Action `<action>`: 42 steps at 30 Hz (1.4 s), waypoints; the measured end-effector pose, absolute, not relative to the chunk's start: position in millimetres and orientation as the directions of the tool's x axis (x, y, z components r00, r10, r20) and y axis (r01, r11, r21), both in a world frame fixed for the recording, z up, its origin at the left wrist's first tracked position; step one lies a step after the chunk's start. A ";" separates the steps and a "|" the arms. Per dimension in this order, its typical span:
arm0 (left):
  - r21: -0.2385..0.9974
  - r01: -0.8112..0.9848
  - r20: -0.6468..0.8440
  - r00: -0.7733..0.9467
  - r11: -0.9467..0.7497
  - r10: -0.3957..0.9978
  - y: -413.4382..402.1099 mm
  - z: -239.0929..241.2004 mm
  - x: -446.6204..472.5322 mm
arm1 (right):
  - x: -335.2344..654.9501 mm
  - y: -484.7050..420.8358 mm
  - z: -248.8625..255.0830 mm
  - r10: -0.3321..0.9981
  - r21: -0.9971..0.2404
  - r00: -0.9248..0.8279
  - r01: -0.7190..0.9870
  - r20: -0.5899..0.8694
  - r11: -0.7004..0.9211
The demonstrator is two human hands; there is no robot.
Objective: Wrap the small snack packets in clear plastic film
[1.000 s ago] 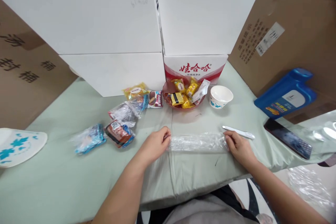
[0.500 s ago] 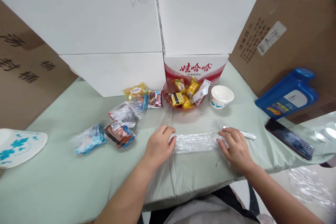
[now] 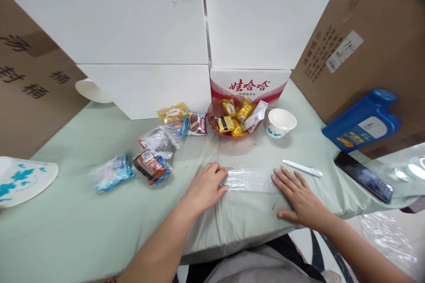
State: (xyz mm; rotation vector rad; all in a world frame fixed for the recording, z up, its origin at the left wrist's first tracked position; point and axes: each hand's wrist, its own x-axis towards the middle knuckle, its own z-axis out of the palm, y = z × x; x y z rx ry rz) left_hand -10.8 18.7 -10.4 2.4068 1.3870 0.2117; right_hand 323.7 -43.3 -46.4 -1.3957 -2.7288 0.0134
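Plastic film (image 3: 249, 180): clear, crinkled, flat strip; on the tablecloth (image 3: 109, 230), on the person's side of the red bowl (image 3: 216, 108).
Left hand (image 3: 206, 185): half closed, fingers bent, thumb apart; at film's left end. Pinching or just pressing: can't tell.
Right hand (image 3: 299, 196): open, fingers spread, palm down; fingertips at film's right end, no grip.
White box (image 3: 249, 85): directly behind bowl; red "娃哈哈" with ®, smaller "饮用纯净水" under it.
Left carton (image 3: 29, 70): brown cardboard, far left of bowl; black "封桶" readable.
Blue bottle (image 3: 361, 119): moulded plastic, tilted, right of bowl; small print too blurred.
Paper cup (image 3: 281, 119): white, round, teal leaf print; just right of bowl.
Yellow packets (image 3: 237, 128): glossy wrappers, in bowl.
Slim tool (image 3: 302, 167): white, straight; right of bowl and nearer the person.
Phone (image 3: 363, 177): dark, glossy slab; farther right of bowl.
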 end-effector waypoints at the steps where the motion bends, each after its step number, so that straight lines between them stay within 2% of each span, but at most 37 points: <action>1: 0.348 0.807 -0.015 0.513 -0.477 0.858 18.0 -11.2 -8.9 | 329.7 -50.0 -46.1 0.799 -0.053 -0.597 0.798 0.068 0.601; 6: 0.304 0.750 0.111 0.584 -0.587 0.804 9.0 -14.7 8.0 | 335.4 -88.5 -47.1 0.749 -0.143 -0.655 0.736 0.100 0.662; 12: 0.447 0.533 0.087 0.774 -0.718 0.628 -4.3 -19.2 20.6 | 314.7 -106.0 -33.4 0.691 -0.209 -0.698 0.659 0.186 0.722; 15: 0.459 0.464 0.123 0.812 -0.758 0.571 -5.2 -23.5 19.8 | 299.0 -100.5 -9.9 0.635 -0.396 -0.754 0.539 0.167 0.744; 18: 0.490 0.394 0.146 0.842 -0.777 0.519 -3.8 -27.0 18.0 | 283.6 -88.2 19.3 0.587 -0.584 -0.805 0.436 0.088 0.685; 21: 0.542 0.328 0.142 0.872 -0.774 0.469 -1.3 -29.0 16.5 | 274.9 -63.9 41.6 0.564 -0.656 -0.825 0.412 0.026 0.633; 23: 0.579 0.307 0.137 0.877 -0.755 0.461 1.3 -29.3 15.6 | 273.1 -39.6 45.9 0.611 -0.658 -0.791 0.443 0.033 0.609; 27: 0.631 0.293 0.124 0.876 -0.718 0.466 7.4 -29.1 14.7 | 270.2 16.6 26.2 0.804 -0.650 -0.593 0.599 0.032 0.468; 30: 0.661 0.289 0.127 0.866 -0.692 0.483 10.3 -29.6 14.4 | 262.7 47.5 0.4 0.867 -0.538 -0.498 0.729 0.006 0.422; 34: 0.689 0.310 0.119 0.843 -0.655 0.524 10.6 -29.5 13.4 | 250.9 62.6 -24.9 0.888 -0.402 -0.455 0.801 0.071 0.443; 36: 0.689 0.330 0.108 0.834 -0.646 0.542 9.9 -28.6 12.6 | 247.9 63.6 -31.3 0.901 -0.405 -0.424 0.811 0.089 0.422; 42: 0.658 0.330 0.104 0.850 -0.676 0.517 7.4 -29.1 12.0 | 249.9 62.8 -40.5 0.948 -0.521 -0.298 0.794 0.114 0.312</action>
